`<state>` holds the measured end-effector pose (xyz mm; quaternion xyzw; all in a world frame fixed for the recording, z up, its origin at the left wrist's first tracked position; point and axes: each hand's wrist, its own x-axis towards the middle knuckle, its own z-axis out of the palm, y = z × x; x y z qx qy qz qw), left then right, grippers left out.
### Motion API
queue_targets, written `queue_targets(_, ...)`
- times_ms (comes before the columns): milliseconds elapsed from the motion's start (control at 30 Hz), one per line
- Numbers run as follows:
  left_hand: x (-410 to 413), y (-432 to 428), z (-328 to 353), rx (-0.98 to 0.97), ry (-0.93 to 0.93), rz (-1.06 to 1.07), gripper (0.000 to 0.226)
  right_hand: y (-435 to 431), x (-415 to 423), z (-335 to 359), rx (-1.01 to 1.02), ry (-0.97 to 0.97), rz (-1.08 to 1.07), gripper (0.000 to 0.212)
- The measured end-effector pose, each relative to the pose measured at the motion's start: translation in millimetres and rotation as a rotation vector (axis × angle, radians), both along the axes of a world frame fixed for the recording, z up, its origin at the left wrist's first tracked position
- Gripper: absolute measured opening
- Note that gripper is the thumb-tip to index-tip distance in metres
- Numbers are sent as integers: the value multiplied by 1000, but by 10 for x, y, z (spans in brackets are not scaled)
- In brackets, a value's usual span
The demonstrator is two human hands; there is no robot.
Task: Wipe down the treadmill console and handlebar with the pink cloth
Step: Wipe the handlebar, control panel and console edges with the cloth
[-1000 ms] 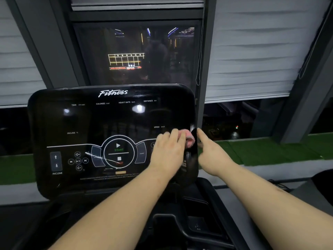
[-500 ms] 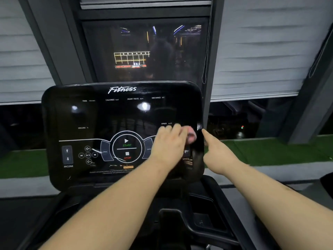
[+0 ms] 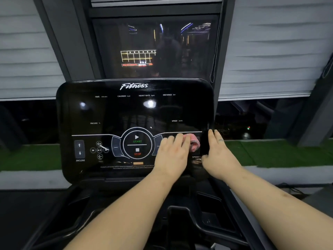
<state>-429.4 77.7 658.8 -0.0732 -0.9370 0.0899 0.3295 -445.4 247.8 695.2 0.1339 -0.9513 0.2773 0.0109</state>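
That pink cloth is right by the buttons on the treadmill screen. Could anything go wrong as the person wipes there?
Possibly. The left hand presses the pink cloth on the console close to the START and STOP markings, so a sideways swipe might trigger a control. The right hand rests at the console's right edge, where the cloth could bump it. The glossy panel may also show streaks.
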Motion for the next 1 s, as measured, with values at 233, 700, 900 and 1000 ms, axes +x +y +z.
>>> queue_targets(233,123,-783,415,108,77,202,63,33,-26,-17,-23,-38,-10,89)
queue_targets(700,70,-1112,401,486,264,398,37,-124,20,-76,39,7,-74,85)
queue_targets(900,140,-635,65,356,184,260,51,-493,292,-163,236,289,-4,92)
queue_targets(1000,253,-678,-29,287,141,246,53,-641,532,-320,232,247,79,86)
